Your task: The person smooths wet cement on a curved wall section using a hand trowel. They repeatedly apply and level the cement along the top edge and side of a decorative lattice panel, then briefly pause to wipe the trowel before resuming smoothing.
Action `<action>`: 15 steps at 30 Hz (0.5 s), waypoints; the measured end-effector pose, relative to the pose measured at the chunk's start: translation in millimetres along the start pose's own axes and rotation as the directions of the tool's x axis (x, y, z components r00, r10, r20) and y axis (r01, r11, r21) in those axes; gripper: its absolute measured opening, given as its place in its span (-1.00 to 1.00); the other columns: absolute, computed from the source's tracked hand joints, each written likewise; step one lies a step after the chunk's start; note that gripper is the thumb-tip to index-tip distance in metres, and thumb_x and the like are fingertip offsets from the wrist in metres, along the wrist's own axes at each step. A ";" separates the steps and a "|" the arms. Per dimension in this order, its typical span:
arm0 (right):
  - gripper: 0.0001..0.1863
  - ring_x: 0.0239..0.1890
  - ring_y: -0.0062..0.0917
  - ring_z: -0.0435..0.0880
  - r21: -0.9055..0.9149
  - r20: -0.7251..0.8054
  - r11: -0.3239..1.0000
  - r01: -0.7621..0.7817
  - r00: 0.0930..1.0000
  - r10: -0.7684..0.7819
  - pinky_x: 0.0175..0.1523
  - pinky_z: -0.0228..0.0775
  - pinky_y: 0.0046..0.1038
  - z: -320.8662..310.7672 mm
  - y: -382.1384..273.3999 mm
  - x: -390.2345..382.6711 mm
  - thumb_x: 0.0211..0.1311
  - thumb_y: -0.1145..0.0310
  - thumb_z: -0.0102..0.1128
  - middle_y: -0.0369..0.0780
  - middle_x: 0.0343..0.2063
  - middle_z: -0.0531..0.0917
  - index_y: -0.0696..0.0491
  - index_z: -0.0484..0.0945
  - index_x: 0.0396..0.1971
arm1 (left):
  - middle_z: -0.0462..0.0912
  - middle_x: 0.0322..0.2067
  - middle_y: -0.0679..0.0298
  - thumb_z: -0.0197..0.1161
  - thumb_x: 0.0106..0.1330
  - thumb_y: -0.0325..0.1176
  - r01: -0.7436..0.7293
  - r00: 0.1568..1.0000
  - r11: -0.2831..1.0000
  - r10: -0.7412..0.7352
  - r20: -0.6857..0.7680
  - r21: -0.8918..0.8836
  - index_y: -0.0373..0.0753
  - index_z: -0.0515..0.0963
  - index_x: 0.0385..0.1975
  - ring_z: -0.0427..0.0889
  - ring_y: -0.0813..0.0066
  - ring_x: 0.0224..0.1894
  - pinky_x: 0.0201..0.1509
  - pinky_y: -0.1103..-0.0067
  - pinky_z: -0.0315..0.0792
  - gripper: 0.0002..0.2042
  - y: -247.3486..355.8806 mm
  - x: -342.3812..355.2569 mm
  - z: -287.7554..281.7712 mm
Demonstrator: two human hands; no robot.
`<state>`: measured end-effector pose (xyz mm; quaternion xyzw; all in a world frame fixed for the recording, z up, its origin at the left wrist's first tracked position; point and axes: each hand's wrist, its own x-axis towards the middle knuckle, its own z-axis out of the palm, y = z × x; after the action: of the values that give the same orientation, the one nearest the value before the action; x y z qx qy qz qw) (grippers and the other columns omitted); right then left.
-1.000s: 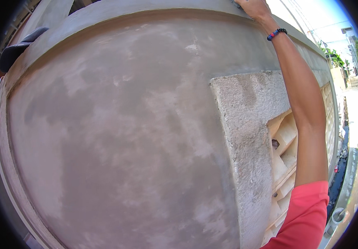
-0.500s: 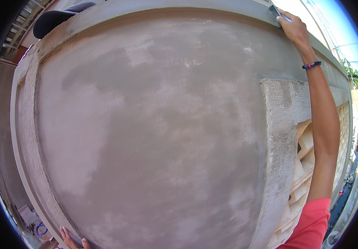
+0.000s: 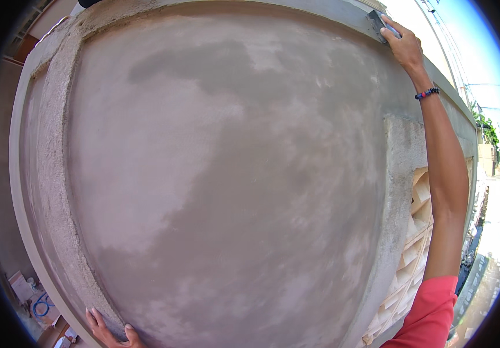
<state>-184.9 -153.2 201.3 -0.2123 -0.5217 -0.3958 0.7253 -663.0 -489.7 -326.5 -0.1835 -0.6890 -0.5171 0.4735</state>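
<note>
A grey plastered wall panel fills the middle of the picture, with patches of darker, damp-looking plaster. High at the upper right my right hand grips a small trowel with a flat dark plate. The plate lies against the smooth top band of the wall. At the bottom left my left hand, fingers apart and partly cut off by the picture's edge, rests at the rough raised border beside the panel.
Right of the panel are a rough raised frame and cream pierced blocks, partly behind my right arm. A sunlit street runs at far right, with wires overhead. Blue hose and clutter lie on the ground at lower left.
The view has shifted, so the panel sits further right and more of my left hand shows. The trowel has tilted and stays by the top band. A dark cap at upper left has mostly left the picture.
</note>
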 end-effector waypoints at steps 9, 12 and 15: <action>-0.57 0.05 -0.34 0.61 0.163 0.012 0.961 0.224 0.973 -0.229 0.17 0.39 -0.36 18.6 -101.8 -7.4 0.20 0.03 0.16 -0.15 -0.02 0.65 -0.29 0.57 0.08 | 0.35 0.21 -0.13 0.46 -0.01 -0.16 -0.020 0.999 0.996 0.017 0.031 0.087 -0.44 0.26 0.25 0.26 -0.01 0.30 0.39 0.24 0.11 -0.17 -4.9 0.3 -14.7; -0.56 0.04 -0.34 0.61 0.096 0.045 0.987 0.129 0.990 -0.134 0.16 0.40 -0.36 -4.0 -31.6 -13.3 0.20 0.04 0.16 -0.15 -0.02 0.65 -0.27 0.56 0.10 | 0.35 0.22 -0.13 0.48 -0.05 -0.22 -0.009 0.997 0.997 0.002 0.079 0.082 -0.44 0.28 0.23 0.27 -0.01 0.30 0.38 0.25 0.13 -0.18 -2.3 3.6 -14.2; -0.57 0.03 -0.35 0.61 -0.068 0.045 0.992 -0.110 0.993 0.113 0.16 0.39 -0.36 -4.8 1.2 11.1 0.22 0.06 0.14 -0.15 -0.02 0.65 -0.28 0.55 0.11 | 0.35 0.22 -0.12 0.48 -0.07 -0.25 -0.001 0.999 1.000 0.002 0.044 -0.018 -0.42 0.35 0.20 0.28 -0.02 0.29 0.38 0.25 0.14 -0.23 2.4 5.1 -7.1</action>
<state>-179.6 -159.8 209.9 -0.2744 -0.5134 -0.3661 0.7260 -660.4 -496.3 -320.8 -0.1997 -0.6944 -0.5188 0.4568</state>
